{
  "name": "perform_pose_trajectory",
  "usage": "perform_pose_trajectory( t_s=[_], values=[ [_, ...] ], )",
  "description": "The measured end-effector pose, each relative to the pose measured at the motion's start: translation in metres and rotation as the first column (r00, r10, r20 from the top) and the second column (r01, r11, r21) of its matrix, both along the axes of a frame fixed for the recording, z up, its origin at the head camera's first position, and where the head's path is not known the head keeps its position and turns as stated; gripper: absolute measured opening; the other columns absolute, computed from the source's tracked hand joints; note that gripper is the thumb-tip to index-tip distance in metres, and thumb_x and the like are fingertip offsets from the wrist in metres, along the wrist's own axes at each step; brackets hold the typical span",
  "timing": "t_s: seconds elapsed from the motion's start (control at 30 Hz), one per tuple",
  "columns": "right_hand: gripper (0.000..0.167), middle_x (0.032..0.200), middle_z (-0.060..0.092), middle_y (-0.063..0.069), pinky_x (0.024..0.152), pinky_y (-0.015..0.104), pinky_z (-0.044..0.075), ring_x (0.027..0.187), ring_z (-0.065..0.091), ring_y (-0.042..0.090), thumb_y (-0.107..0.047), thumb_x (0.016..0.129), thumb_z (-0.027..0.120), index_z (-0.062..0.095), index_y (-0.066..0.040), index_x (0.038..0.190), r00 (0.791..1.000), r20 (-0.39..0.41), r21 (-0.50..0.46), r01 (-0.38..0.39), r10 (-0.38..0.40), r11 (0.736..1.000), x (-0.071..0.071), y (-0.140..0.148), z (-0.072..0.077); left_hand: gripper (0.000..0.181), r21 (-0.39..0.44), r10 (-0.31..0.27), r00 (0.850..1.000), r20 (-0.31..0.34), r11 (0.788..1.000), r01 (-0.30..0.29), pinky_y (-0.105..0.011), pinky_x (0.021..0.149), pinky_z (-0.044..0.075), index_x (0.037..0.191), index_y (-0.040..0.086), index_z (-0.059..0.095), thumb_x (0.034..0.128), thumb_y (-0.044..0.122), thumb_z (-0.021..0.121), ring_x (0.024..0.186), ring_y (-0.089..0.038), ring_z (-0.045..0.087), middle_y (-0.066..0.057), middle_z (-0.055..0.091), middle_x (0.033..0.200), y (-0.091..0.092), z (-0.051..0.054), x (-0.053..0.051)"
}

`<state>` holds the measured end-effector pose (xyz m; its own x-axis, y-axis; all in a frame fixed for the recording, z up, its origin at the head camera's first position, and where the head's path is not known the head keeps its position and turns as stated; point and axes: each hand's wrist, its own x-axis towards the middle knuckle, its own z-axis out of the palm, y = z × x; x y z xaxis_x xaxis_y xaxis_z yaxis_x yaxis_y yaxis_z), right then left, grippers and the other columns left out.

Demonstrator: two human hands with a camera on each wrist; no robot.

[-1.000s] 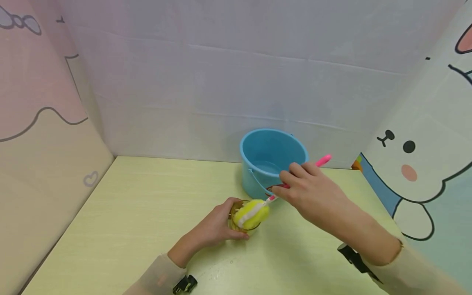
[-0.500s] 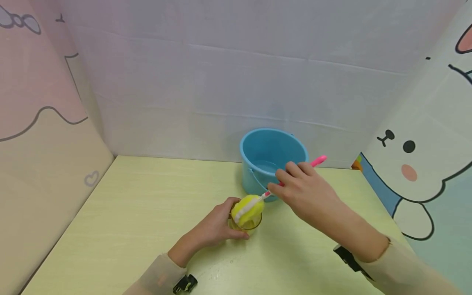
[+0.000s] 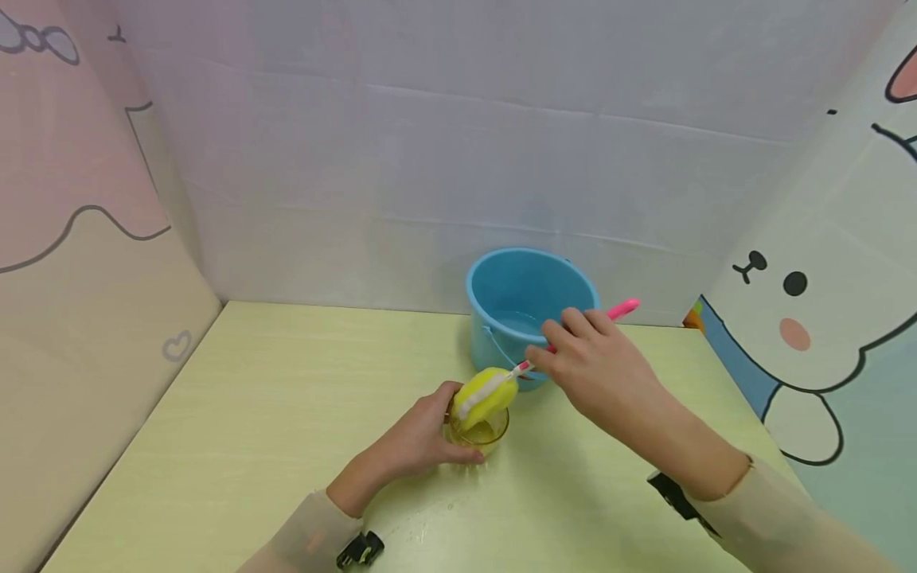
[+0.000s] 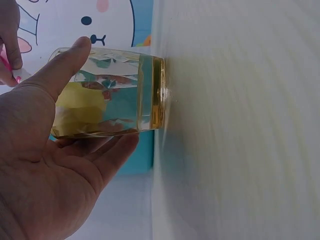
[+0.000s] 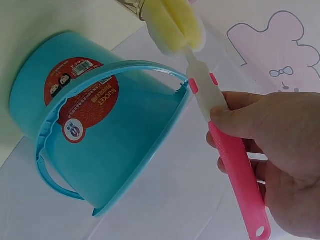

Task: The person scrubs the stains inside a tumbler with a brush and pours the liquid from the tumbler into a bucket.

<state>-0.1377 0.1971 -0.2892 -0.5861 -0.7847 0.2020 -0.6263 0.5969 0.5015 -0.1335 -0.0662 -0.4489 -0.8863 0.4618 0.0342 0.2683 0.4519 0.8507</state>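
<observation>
Listener: What are your hands doing?

Me: Both are gripping. My left hand (image 3: 423, 435) curls round an amber-tinted glass tumbler (image 4: 117, 92), thumb on one side, fingers on the other. My right hand (image 3: 600, 362) holds a sponge cup brush (image 5: 201, 87) by its pink handle (image 5: 242, 185).

Listener: Where is everything?

Me: Measure from the blue plastic bucket (image 5: 112, 142). The tumbler is in front of it, on my side and slightly to its left, base down on the pale table (image 3: 286, 414). My right hand is at the bucket's near right, apart from it, and the brush slants down from there to the tumbler's mouth.

Listener: What has just changed?

Me: The yellow sponge head (image 3: 489, 396) sits higher than a second ago, uncovering more of the tumbler's opening. The tumbler stays in place.

Listener: And what does that mean?

Me: I judge that the brushing is now nearer the rim than deep inside, though I cannot tell exactly how far down the sponge reaches.
</observation>
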Motion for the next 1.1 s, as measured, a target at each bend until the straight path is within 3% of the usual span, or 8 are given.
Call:
perform_pose_trajectory(
  t_s=[0.7,1.1],
  values=[
    [0.038,0.092,0.056,0.007,0.078,0.042,0.043,0.089,0.05,0.029,-0.008,0.086,0.088,0.077,-0.02,0.12,0.996,0.046,0.003,0.075,-0.075,0.997,0.0,0.027,0.002,0.093,-0.024,0.009,1.0,0.005,1.0,-0.009,-0.045,0.108,0.05,0.149,0.008,0.046,0.0768,0.035,0.099,0.125,-0.022,0.06,-0.004,0.062,0.137,0.001,0.0,0.001],
    [0.043,0.093,0.059,0.007,0.077,0.041,0.041,0.09,0.051,0.03,-0.004,0.086,0.087,0.077,-0.021,0.125,0.995,0.072,-0.037,0.077,-0.074,0.996,0.001,0.043,0.001,0.092,-0.003,-0.002,1.0,0.007,1.0,0.002,-0.045,0.109,0.05,0.149,0.009,0.046,0.0776,0.034,0.098,0.129,-0.026,0.061,-0.005,0.062,0.141,0.002,-0.001,0.001]
  ],
)
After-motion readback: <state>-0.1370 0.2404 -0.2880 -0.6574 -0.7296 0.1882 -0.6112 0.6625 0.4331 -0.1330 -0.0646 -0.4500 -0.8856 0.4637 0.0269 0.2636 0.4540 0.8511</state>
